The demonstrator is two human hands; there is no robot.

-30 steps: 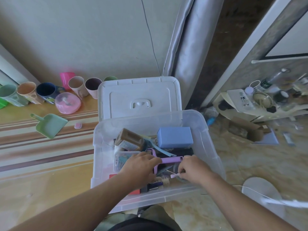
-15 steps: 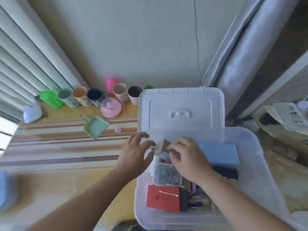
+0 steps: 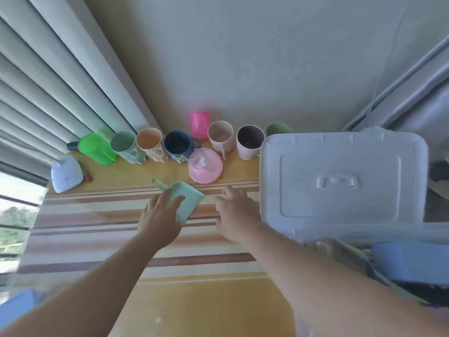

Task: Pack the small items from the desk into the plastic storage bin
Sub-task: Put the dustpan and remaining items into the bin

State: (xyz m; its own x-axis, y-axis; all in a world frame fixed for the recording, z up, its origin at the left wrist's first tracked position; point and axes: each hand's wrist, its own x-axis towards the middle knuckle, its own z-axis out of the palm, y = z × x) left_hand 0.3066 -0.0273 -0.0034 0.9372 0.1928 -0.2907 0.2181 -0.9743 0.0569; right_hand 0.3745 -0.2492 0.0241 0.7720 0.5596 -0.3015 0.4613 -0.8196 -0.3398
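A small pale-green dustpan [image 3: 187, 199] lies on the striped desk [image 3: 97, 222]. My left hand [image 3: 160, 220] reaches over its near left side with fingers spread, touching or just above it. My right hand [image 3: 234, 212] hovers to the right of the dustpan with straight fingers, over the spot where a small pink item lay; that item is hidden. The clear plastic storage bin [image 3: 388, 231] stands at the right, its white lid [image 3: 340, 178] propped behind it. A blue box [image 3: 413, 261] shows inside the bin.
Along the wall stand several cups: a bright green one [image 3: 97, 147], a dark blue mug [image 3: 178, 145], a pink tumbler [image 3: 199, 124] and beige ones. A pink domed lid [image 3: 205, 165] lies before them. A white object [image 3: 65, 173] sits at the left by the blinds.
Both hands have left the bin and moved out to the left over the desk, toward the green dustpan. The view has swung left and up with them.
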